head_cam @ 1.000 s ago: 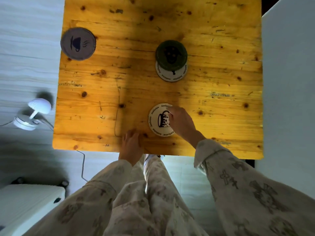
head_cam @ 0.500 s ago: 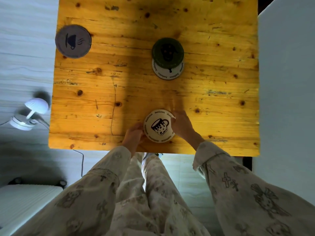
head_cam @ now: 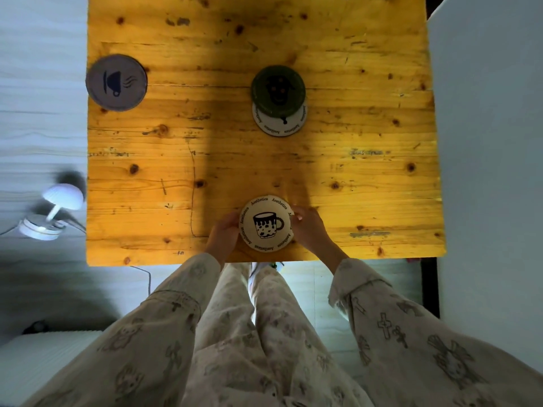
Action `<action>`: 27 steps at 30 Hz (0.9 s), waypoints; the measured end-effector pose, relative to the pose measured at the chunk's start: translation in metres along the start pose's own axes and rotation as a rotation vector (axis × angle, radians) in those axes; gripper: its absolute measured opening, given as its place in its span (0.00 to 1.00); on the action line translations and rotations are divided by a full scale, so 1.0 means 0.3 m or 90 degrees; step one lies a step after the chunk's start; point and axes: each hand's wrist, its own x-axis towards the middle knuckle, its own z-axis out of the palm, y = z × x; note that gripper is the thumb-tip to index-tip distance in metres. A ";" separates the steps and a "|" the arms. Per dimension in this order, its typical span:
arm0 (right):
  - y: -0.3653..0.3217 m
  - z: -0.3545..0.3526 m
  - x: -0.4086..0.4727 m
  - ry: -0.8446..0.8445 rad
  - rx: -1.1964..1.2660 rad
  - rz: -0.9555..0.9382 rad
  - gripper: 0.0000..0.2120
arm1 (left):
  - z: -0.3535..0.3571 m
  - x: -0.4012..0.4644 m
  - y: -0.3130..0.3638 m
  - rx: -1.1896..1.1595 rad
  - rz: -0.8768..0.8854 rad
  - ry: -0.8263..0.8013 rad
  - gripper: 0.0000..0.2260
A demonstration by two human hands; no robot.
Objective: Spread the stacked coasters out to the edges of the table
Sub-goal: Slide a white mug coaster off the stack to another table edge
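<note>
the cream mug coaster [head_cam: 266, 223] sits in the lower middle of the frame, just above the near edge of the wooden table [head_cam: 367, 177], and it is now framed from both sides. a second ago only the right hand was on it, fingertips pressing its right rim, with the left hand flat on the wood beside it; half a second ago the left had come in to touch the left rim. the print has also turned — the mug drawing lay sideways before and now reads upright. the left hand [head_cam: 223, 235] curls against the left rim and the right hand [head_cam: 308, 229] against the right rim, each narrowed around the disc's edge, so the pair hold the coaster between them; whether it is lifted or flat on the wood i cannot tell.

this one looks as good as placed at the lower edge, being squared up rather than carried. the grey steaming-cup coaster [head_cam: 116, 82] already lies at the left edge in the upper left. the remaining stack is in the upper middle — the dark green coaster [head_cam: 277, 89] overlapping the white lettered coaster [head_cam: 280, 124] beneath it — so two are left to spread, likely toward the top and right edges.
</note>
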 end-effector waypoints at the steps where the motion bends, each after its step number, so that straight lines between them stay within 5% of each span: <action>1: -0.003 0.000 0.002 -0.003 0.008 0.002 0.18 | 0.004 -0.006 0.003 -0.005 -0.003 -0.003 0.19; 27: 0.020 0.084 -0.061 0.026 0.136 0.050 0.19 | -0.018 -0.034 -0.052 -0.096 -0.009 0.027 0.18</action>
